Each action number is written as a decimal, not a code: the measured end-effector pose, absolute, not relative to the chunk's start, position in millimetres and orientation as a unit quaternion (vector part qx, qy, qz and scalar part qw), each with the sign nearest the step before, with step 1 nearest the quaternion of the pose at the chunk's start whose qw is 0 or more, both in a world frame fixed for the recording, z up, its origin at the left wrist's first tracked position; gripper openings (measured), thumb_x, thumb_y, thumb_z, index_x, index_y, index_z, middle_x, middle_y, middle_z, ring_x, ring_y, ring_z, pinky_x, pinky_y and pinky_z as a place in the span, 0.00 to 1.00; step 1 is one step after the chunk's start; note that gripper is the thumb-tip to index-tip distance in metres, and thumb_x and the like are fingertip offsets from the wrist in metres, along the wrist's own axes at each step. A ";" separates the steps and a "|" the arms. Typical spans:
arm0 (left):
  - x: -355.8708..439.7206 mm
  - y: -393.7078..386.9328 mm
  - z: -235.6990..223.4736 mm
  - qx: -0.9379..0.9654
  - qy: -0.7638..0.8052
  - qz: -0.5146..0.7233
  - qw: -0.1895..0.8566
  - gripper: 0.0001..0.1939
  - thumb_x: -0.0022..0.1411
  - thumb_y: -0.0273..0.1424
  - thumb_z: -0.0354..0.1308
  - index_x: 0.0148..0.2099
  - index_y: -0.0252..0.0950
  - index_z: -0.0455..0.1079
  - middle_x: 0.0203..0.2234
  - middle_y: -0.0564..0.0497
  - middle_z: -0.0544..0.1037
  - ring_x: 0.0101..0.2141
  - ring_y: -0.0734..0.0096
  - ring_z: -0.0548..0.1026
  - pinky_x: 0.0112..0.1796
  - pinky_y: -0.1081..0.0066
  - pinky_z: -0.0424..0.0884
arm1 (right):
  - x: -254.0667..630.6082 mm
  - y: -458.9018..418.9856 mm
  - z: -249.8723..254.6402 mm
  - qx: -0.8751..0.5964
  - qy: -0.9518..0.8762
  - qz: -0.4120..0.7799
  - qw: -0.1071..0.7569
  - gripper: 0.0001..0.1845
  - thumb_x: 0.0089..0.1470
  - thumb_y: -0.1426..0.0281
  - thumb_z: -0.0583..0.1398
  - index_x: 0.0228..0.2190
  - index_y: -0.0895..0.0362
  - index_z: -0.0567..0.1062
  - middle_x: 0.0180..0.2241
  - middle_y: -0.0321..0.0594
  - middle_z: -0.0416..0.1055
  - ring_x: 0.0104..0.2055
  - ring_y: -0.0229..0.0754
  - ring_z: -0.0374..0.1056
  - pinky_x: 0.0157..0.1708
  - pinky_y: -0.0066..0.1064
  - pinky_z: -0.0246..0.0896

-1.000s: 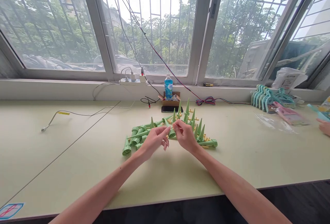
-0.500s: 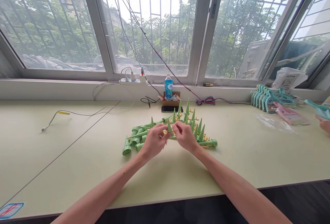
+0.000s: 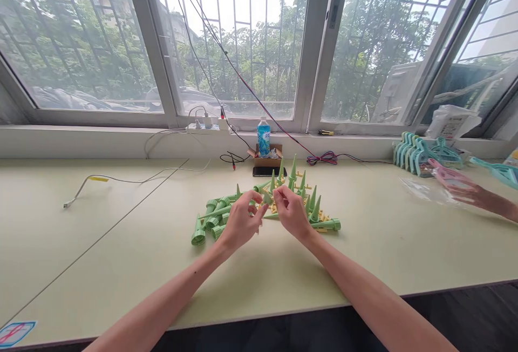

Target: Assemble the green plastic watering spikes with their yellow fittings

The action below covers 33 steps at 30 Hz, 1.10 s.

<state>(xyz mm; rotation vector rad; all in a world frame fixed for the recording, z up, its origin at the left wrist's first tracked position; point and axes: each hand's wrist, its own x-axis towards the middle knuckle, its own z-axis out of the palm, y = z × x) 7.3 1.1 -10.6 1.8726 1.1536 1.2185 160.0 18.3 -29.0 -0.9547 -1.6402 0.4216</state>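
Observation:
My left hand point(image 3: 243, 216) holds a green plastic watering spike point(image 3: 267, 198) between thumb and fingers, its tip tilted. Close to its right side is my right hand point(image 3: 289, 209), thumb and fingertips pinched together. Whatever sits in that pinch is too small to make out. Behind my hands, several green spikes stand upright point(image 3: 292, 171) among small yellow plastic pieces point(image 3: 322, 217). To the left lie more spikes with wide ribbed caps point(image 3: 198, 237). One spike lies on its side point(image 3: 332, 224) by my right wrist.
A blue bottle point(image 3: 264, 137) stands in a small cardboard box point(image 3: 259, 162) behind a dark phone point(image 3: 267, 171). Cables point(image 3: 326, 158) lie along the wall. At right, another person's hand point(image 3: 481, 199) touches a pink hanger-like item point(image 3: 450, 175) near turquoise ones point(image 3: 410, 153).
The spike in my left hand has tipped from upright to slanted, and my right fingertips have moved slightly away from it. The other person's hand has reached left to the pink item.

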 end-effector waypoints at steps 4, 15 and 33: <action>8.9 2.2 -8.9 0.678 0.426 0.436 0.410 0.21 0.61 0.47 0.53 0.28 0.34 0.64 0.15 0.54 0.67 0.14 0.74 0.68 0.15 0.75 0.65 | 161.3 16.8 -26.1 -0.405 -0.688 0.179 0.574 0.15 0.63 0.61 0.49 0.27 0.55 0.63 0.20 0.30 0.55 0.20 0.33 0.49 0.21 0.27 0.46; 5.8 4.6 -6.5 0.585 0.369 0.379 0.615 0.31 0.58 0.55 0.51 0.28 0.29 0.70 0.26 0.47 0.72 0.17 0.78 0.68 0.17 0.75 0.64 | 160.1 14.4 -28.2 -0.350 -0.716 0.219 0.562 0.16 0.63 0.59 0.49 0.28 0.55 0.63 0.22 0.31 0.55 0.22 0.33 0.49 0.22 0.25 0.50; 1.9 4.6 -9.4 0.670 0.382 0.394 0.499 0.16 0.56 0.42 0.61 0.37 0.34 0.66 0.16 0.56 0.69 0.17 0.74 0.69 0.20 0.74 0.65 | 160.1 17.8 -30.8 -0.379 -0.704 0.220 0.559 0.15 0.61 0.63 0.51 0.25 0.56 0.63 0.19 0.30 0.54 0.20 0.33 0.48 0.20 0.26 0.45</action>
